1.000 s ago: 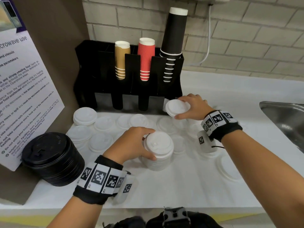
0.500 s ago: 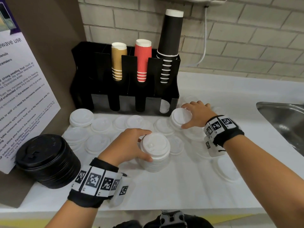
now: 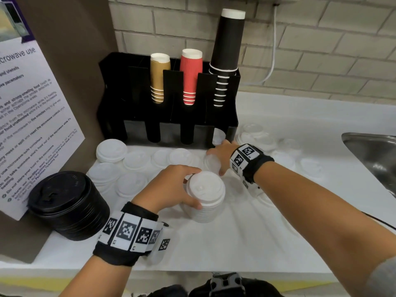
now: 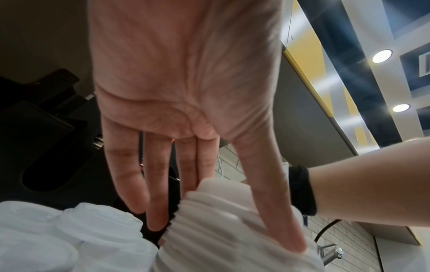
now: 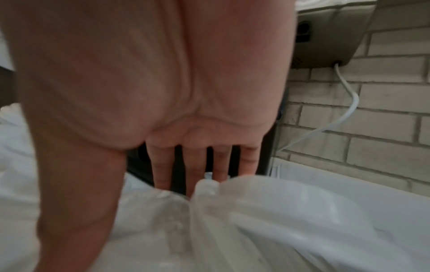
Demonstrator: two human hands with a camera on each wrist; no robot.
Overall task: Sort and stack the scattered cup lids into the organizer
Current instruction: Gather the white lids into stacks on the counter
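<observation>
My left hand (image 3: 182,190) grips a tall stack of white lids (image 3: 205,198) standing on the white counter; in the left wrist view the thumb (image 4: 274,211) and fingers lie round the ribbed stack (image 4: 216,239). Just behind the stack, my right hand (image 3: 218,160) pinches a single white lid (image 3: 212,165), which shows blurred under the fingers in the right wrist view (image 5: 256,211). Several loose white lids (image 3: 137,160) lie scattered on the counter. The black organizer (image 3: 169,125) stands at the back with gold, red and black cup stacks in it.
A stack of black lids (image 3: 68,204) sits at the left by a leaning notice board (image 3: 32,125). A steel sink (image 3: 372,155) is at the right edge. More white lids (image 3: 257,136) lie right of the organizer. A brick wall with a white cable is behind.
My right hand has carried its lid from in front of the organizer's right slot down and toward the stack. The left hand has kept its grip on the stack.
</observation>
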